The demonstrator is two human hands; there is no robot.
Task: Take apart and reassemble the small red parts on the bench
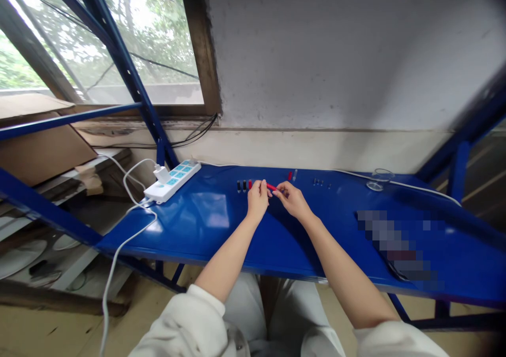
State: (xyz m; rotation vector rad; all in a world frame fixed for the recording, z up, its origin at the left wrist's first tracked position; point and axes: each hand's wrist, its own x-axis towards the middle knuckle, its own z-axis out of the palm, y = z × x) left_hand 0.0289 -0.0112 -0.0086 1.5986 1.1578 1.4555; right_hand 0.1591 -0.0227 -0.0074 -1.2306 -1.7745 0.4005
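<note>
Both hands meet over the middle of a blue metal shelf (221, 225). My left hand (258, 198) and my right hand (291, 198) are both closed in a pinch on a small red stick-like part (271, 187) held between them. Just left of my left hand, a short row of small black and red pieces (244, 185) stands on the shelf. Beyond my right hand lie a small red piece (290, 175) and a pale one beside it. Further right sits a row of tiny dark pieces (320, 182).
A white power strip with blue sockets (173, 180) lies at the shelf's back left, its white cable (118, 251) hanging off the front edge. A thin cable and small clear rings (377, 180) lie at the back right. Blue frame struts, a window and cardboard stand on the left.
</note>
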